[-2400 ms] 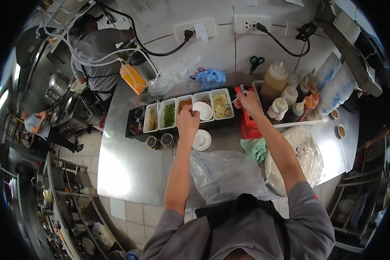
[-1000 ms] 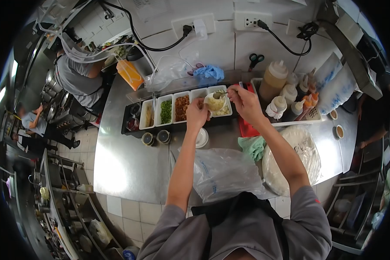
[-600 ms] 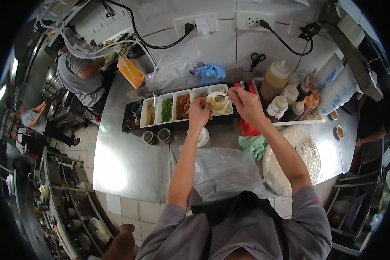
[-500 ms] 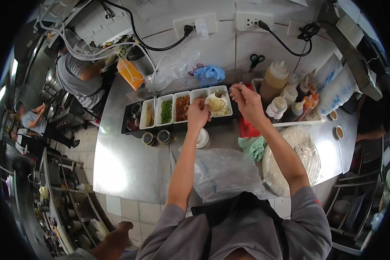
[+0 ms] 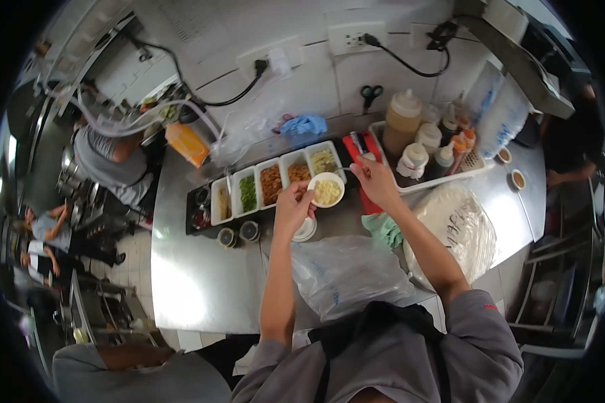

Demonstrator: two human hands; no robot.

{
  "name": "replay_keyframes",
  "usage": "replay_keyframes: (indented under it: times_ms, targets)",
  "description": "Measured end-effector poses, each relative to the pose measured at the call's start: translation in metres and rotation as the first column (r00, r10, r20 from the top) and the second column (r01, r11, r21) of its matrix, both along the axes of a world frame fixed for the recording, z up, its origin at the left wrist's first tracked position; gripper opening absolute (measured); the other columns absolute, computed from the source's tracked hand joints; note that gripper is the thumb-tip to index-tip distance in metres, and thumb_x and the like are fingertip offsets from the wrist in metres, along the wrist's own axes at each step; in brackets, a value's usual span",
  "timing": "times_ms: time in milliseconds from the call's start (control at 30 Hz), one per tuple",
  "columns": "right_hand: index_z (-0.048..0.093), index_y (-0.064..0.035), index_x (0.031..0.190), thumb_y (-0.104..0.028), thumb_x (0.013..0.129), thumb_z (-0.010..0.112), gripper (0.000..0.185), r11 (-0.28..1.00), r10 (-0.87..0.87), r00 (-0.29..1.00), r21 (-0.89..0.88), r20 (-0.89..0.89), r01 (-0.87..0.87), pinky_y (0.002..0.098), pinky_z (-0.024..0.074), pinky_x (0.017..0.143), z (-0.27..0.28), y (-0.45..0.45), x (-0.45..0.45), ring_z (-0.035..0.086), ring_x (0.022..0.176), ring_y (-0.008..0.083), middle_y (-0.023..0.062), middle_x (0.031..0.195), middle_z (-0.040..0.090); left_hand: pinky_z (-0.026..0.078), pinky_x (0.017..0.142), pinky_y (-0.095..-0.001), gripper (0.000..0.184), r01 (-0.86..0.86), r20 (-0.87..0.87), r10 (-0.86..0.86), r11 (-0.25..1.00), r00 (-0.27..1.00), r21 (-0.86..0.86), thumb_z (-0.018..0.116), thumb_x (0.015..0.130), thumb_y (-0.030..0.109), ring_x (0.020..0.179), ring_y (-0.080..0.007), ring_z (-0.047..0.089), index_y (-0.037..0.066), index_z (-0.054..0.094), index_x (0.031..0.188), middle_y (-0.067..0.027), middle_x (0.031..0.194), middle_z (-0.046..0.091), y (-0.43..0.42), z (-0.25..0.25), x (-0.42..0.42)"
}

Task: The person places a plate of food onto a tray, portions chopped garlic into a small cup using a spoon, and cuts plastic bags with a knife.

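Note:
My left hand (image 5: 293, 207) pinches the rim of a small white bowl (image 5: 327, 190) filled with chopped pale yellow food. Just right of the bowl, my right hand (image 5: 375, 176) has its fingers closed on a thin metal spoon (image 5: 343, 168) that reaches left to the rightmost container. Behind both hands stands a row of white containers holding pale strips, chopped greens (image 5: 247, 194), brown bits (image 5: 271, 185) and, at the right end, pale chopped food (image 5: 325, 161). Small stacked white dishes (image 5: 305, 230) lie under and beside my left hand.
Squeeze bottles (image 5: 413, 161) fill a white basket (image 5: 469, 163) at the right. Two dark-topped jars (image 5: 226, 236), a plastic bag (image 5: 349, 275), a green cloth (image 5: 383, 230) and a wrapped round stack (image 5: 453, 235) are on the counter. A co-worker's grey-shirted back (image 5: 141, 379) is close at lower left.
My left hand has brought the bowl forward, away from the containers and nearer to me. The view has tilted. The co-worker at lower left has come further into view.

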State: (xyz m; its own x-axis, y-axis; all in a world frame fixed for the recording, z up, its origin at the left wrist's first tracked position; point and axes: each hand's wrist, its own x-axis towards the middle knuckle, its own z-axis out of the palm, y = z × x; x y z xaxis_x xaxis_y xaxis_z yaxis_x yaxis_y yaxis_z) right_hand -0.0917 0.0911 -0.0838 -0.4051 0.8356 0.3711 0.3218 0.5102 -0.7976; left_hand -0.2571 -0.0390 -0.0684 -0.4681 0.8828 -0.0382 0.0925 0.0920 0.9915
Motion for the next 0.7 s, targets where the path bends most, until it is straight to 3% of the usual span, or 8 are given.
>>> replay_keyframes:
  times_ms: [67,133,167,267,367,467,600,700]
  targets:
    - [0.063,0.0046,0.094,-0.038,0.09,0.056,0.044,0.982,0.051,0.999,-0.181,-0.019,-0.054,0.0345,0.0471,0.057,0.008,-0.019,0.029,0.059,0.058,0.0213,0.0141,0.062,0.057,0.041,0.042,-0.0233,0.024,0.074,-0.027,-0.075,0.997,0.997,-0.033,0.056,0.087,0.007,0.046,-0.0103,0.052,-0.006,0.056,0.108,-0.0082,0.063,0.058,-0.003,0.012,0.018]
    - [0.064,0.0037,0.087,-0.04,0.091,0.052,0.046,0.856,0.095,0.99,-0.498,-0.108,-0.137,0.0299,0.0481,0.052,0.029,-0.04,0.058,0.058,0.056,0.015,0.0078,0.06,0.057,0.041,0.042,-0.0234,0.026,0.173,0.014,-0.173,0.981,0.985,-0.089,0.055,0.087,0.007,0.045,-0.01,0.052,-0.005,0.056,0.11,-0.0076,0.063,0.058,0.001,0.018,0.039]
    - [0.065,0.003,0.085,-0.034,0.091,0.054,0.039,0.765,0.088,0.949,-0.589,-0.303,-0.259,0.0264,0.0494,0.049,0.013,-0.04,0.068,0.059,0.054,0.013,0.0052,0.061,0.06,0.041,0.042,-0.0232,0.026,0.218,0.009,-0.218,0.97,0.976,-0.106,0.055,0.087,0.007,0.045,-0.0097,0.052,-0.005,0.056,0.11,-0.0074,0.063,0.058,0.004,0.02,0.054]
    - [0.065,0.0057,0.089,-0.028,0.093,0.052,0.037,0.813,0.104,0.974,-0.547,-0.2,-0.199,0.0245,0.0506,0.052,0.023,-0.048,0.119,0.06,0.055,0.0118,0.0059,0.068,0.062,0.042,0.043,-0.0219,0.03,0.378,0.03,-0.377,0.921,0.926,-0.095,0.056,0.089,0.012,0.047,-0.009,0.053,-0.003,0.054,0.115,-0.0068,0.064,0.059,0.021,0.012,0.094]
    - [0.064,0.0084,0.091,-0.019,0.09,0.053,0.029,0.841,-0.094,0.974,-0.539,-0.206,-0.033,0.0265,0.0524,0.05,0.018,-0.044,0.174,0.061,0.054,0.0151,0.0096,0.069,0.063,0.044,0.049,-0.021,0.041,0.534,0.103,-0.527,0.843,0.844,-0.061,0.057,0.091,0.017,0.053,-0.0089,0.056,0.001,0.047,0.127,-0.0072,0.069,0.06,0.034,0.011,0.138]
    - [0.064,0.0094,0.095,-0.014,0.087,0.054,0.027,0.809,-0.284,0.926,-0.581,-0.248,0.092,0.0283,0.0539,0.05,0.002,-0.021,0.248,0.062,0.054,0.0174,0.0117,0.071,0.064,0.044,0.054,-0.0209,0.047,0.615,0.062,-0.613,0.787,0.788,-0.043,0.056,0.091,0.016,0.058,-0.0087,0.057,0.002,0.04,0.133,-0.0079,0.075,0.061,0.039,0.015,0.162]
    - [0.063,0.0076,0.097,-0.019,0.088,0.054,0.03,0.743,-0.579,0.766,-0.567,-0.279,0.355,0.0296,0.0541,0.053,-0.036,0.054,0.386,0.061,0.058,0.0175,0.0122,0.077,0.063,0.045,0.057,-0.0212,0.048,0.588,0.009,-0.591,0.801,0.807,-0.11,0.054,0.091,0.012,0.065,-0.0087,0.057,0.005,0.037,0.136,-0.0073,0.081,0.062,0.018,0.026,0.147]
    - [0.062,0.0102,0.094,-0.018,0.087,0.054,0.03,0.52,-0.844,0.499,-0.534,-0.199,0.666,0.0282,0.0553,0.053,-0.064,0.122,0.477,0.063,0.056,0.0186,0.0138,0.073,0.064,0.045,0.058,-0.0211,0.047,0.471,-0.051,-0.485,0.865,0.873,-0.172,0.052,0.092,0.01,0.065,-0.0086,0.056,0.005,0.037,0.136,-0.0068,0.082,0.062,-0.016,0.02,0.109]
